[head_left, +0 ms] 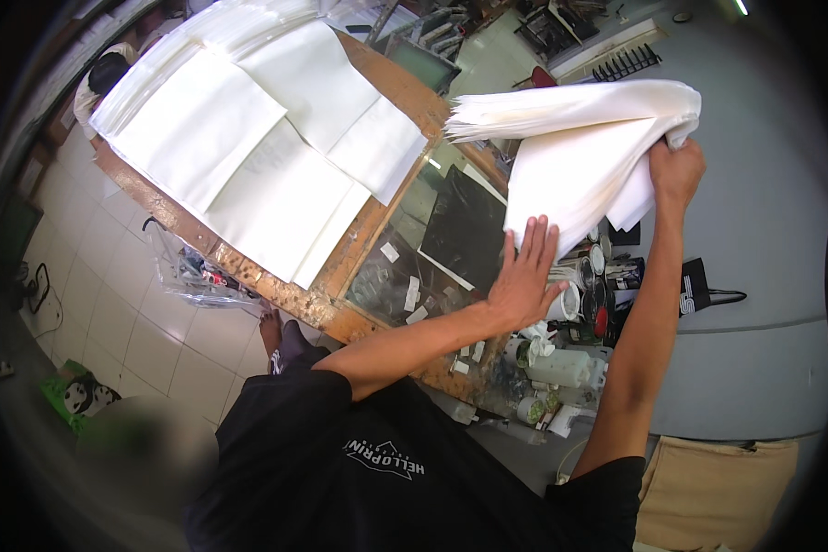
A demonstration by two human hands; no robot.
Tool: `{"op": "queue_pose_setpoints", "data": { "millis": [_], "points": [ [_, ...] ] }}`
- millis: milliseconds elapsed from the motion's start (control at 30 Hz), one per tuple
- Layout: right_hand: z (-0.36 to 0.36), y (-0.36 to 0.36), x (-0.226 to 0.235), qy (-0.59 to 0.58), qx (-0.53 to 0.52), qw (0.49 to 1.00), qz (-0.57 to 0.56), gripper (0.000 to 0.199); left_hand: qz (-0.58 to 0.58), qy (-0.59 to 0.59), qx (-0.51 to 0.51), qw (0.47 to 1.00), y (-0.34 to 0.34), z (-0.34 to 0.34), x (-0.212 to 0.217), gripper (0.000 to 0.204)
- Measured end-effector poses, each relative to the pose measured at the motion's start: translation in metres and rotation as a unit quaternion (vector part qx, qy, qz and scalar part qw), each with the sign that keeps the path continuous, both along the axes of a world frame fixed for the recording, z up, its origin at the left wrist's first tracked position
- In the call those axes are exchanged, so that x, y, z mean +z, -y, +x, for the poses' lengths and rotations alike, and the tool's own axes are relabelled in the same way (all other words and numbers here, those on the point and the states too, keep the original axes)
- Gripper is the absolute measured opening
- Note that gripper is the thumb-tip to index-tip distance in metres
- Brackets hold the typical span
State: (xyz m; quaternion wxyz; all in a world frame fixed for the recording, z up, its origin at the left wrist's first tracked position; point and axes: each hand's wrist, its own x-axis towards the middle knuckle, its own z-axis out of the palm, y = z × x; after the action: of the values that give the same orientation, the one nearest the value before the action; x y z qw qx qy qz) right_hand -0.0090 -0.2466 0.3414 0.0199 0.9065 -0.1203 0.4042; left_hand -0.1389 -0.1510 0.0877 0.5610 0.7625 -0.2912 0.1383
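- Right hand [678, 170]: fingertips hidden by the folded white sheets [575, 170].
- Broad white stack [285, 198]: far end cut off by the top edge.
- Co-worker [109, 74]: mostly hidden behind that stack.
- Clear plastic bag [177, 267]: contents too small to tell.
- Dark shape [147, 451], lower left: too blurred to identify.

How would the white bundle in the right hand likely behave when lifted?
The white bundle probably flops, as it bends over in a rounded fold near the right hand. Its layers may slip apart, since their edges fan out at the left end. It could feel fairly heavy, with many layers together.
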Motion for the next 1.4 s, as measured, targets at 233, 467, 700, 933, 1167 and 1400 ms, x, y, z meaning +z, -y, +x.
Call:
{"op": "queue_pose_setpoints", "data": {
  "millis": [233,467,700,933,1167,1400],
  "points": [
    [-0.014,-0.013,0.021,0.033,0.041,0.998,0.036,0.030,-0.186,0.090,0.173,0.963,-0.035,0.019,0.002,0.089],
    [-0.023,-0.009,0.025,0.024,0.045,0.998,0.041,0.031,-0.085,0.063,0.139,0.985,-0.039,0.002,0.019,0.089],
    [-0.025,-0.016,0.031,0.019,0.030,0.999,0.036,0.032,-0.069,0.093,0.132,0.984,-0.018,-0.004,0.016,0.086],
    [-0.035,-0.011,0.031,0.000,0.016,1.000,0.011,0.034,-0.053,0.104,0.164,0.980,-0.032,0.009,0.035,0.065],
    [-0.035,-0.013,0.025,0.008,0.044,0.999,0.025,0.031,-0.028,0.077,0.092,0.992,-0.041,0.014,0.042,0.059],
    [-0.030,-0.014,0.027,-0.031,0.022,0.999,-0.022,0.025,-0.241,-0.059,-0.080,0.966,-0.042,0.008,0.052,0.063]
  ]
}}
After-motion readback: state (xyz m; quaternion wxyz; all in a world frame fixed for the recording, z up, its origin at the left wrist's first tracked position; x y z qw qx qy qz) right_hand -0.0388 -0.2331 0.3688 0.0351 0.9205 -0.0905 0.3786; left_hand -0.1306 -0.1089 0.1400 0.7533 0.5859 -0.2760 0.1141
